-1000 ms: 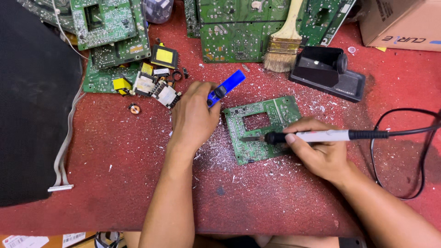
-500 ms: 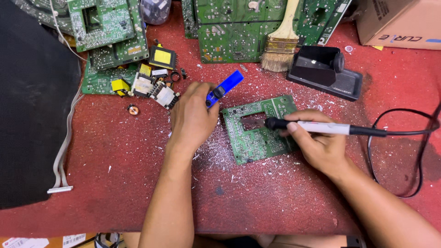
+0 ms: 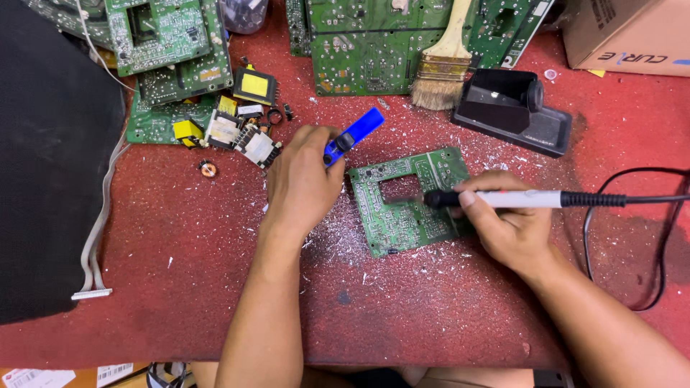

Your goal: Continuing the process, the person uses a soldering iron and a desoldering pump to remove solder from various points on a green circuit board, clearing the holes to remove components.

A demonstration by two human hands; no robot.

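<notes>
Bright, even overhead light; sharp, soft shadows.

A circuit board (image 3: 410, 205) lies between both hands, brush (image 3: 444, 68) and stand (image 3: 514, 108) behind it.

Both forearms reach forward, left hand (image 3: 303, 179) and right hand (image 3: 507, 226) curled closed.

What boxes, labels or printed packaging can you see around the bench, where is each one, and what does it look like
Cardboard box: top right corner, brown, rectangular, dark printing on its side.
White labels: bottom left edge, below the red table, on brown card, small dark print and bars.
Yellow stickers on transformers: upper left, square, beside green boards.
No screens or signs.
</notes>
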